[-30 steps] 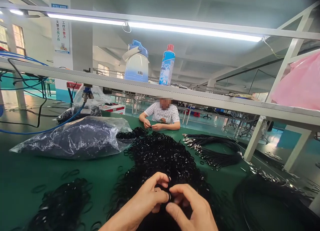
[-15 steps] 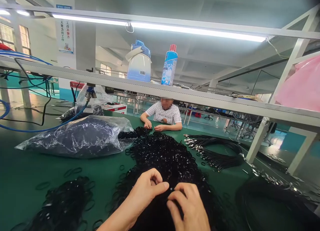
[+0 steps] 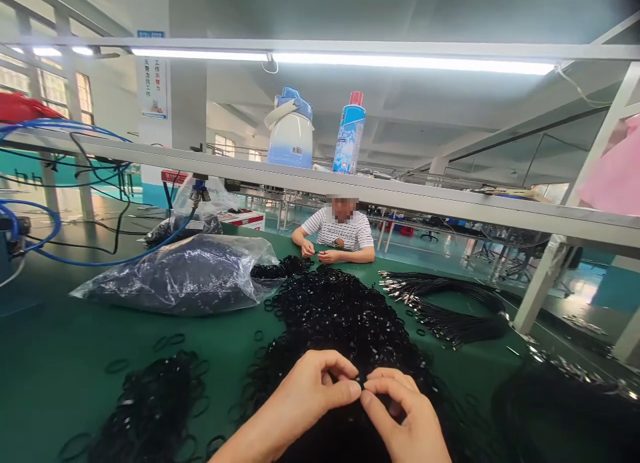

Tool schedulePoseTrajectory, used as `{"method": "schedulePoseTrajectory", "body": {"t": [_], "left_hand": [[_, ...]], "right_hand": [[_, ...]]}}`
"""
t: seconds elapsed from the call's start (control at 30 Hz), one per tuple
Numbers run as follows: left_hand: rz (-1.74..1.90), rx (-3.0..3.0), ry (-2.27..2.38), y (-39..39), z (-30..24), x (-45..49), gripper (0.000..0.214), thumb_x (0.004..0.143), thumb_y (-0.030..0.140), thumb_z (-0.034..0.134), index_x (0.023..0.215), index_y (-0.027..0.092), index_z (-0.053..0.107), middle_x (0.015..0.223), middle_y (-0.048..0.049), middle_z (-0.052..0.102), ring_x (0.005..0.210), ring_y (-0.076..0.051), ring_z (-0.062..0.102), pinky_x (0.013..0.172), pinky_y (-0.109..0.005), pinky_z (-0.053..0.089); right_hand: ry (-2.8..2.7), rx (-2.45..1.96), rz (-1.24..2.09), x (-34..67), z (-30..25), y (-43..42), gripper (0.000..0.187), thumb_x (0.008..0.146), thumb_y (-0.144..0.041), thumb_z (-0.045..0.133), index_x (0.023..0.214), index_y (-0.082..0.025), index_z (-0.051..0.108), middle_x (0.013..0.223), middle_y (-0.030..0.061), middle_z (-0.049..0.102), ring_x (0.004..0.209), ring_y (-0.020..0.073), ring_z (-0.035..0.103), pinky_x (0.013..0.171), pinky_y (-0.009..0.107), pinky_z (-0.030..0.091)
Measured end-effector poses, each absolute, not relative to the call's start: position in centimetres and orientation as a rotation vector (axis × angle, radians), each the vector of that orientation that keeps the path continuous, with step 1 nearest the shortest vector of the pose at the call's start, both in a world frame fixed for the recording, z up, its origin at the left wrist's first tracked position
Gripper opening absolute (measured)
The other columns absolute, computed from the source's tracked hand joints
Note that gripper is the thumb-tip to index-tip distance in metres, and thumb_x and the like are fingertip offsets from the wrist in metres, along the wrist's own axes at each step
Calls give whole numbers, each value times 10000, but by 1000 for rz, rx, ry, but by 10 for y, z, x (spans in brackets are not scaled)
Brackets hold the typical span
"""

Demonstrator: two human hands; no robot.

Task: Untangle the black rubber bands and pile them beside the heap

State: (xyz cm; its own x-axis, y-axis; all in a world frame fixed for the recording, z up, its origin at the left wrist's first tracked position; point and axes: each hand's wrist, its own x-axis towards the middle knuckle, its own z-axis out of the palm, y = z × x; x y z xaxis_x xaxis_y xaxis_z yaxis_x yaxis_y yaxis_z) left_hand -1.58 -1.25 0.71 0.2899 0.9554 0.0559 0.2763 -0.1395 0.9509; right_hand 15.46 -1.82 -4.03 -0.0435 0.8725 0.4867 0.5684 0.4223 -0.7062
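A big heap of thin black rings (image 3: pixel 345 309) spreads over the green tabletop, and both my hands are above its near part. My left hand (image 3: pixel 320 389) is closed in a pinch, thumb against the fingers. Fingertip to fingertip with it, my right hand (image 3: pixel 405 409) is pinched too. A small dark bit shows between the fingertips, too small to make out. To the left lies a smaller pile of black rings (image 3: pixel 150 403), with a few loose ones around it.
A clear plastic bag (image 3: pixel 180 276) of dark contents lies at the left. Bundled black cables (image 3: pixel 450 306) with metal ends lie at the right. Across the table, a co-worker (image 3: pixel 345 233) handles rings. An overhead shelf (image 3: pixel 400 187) carries a jug (image 3: pixel 290 133) and a spray can (image 3: pixel 349 136).
My right hand's fingers have closed and its fingertips now meet those of my left hand. The view has turned a little to the left.
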Motion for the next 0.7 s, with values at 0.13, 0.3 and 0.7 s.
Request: {"method": "schedulePoseTrajectory", "body": {"t": [0.13, 0.3, 0.7], "left_hand": [[958, 1581, 1155, -13, 3, -12, 162, 728, 315, 629, 747, 156, 655, 670, 28, 562, 631, -110, 402, 589, -222, 302], [985, 1494, 1129, -4, -2, -15, 194, 789, 338, 553, 805, 161, 631, 667, 20, 608, 499, -76, 315, 500, -215, 247], [1011, 1585, 1184, -5, 1, -14, 230, 719, 377, 637, 736, 149, 657, 684, 3, 577, 651, -135, 440, 622, -244, 326]], "right_hand": [[-1623, -1236, 445, 156, -39, -19, 132, 738, -274, 607, 705, -228, 727, 892, 72, 699, 823, 242, 636, 575, 273, 497], [-1580, -1296, 569, 170, -33, -18, 190, 773, -356, 587, 759, -212, 710, 920, 54, 692, 809, 231, 639, 612, 269, 493], [-1518, -1343, 660, 172, -29, -21, 250, 780, -404, 577, 884, -197, 672, 825, 41, 699, 779, 226, 644, 712, 285, 499]]}}
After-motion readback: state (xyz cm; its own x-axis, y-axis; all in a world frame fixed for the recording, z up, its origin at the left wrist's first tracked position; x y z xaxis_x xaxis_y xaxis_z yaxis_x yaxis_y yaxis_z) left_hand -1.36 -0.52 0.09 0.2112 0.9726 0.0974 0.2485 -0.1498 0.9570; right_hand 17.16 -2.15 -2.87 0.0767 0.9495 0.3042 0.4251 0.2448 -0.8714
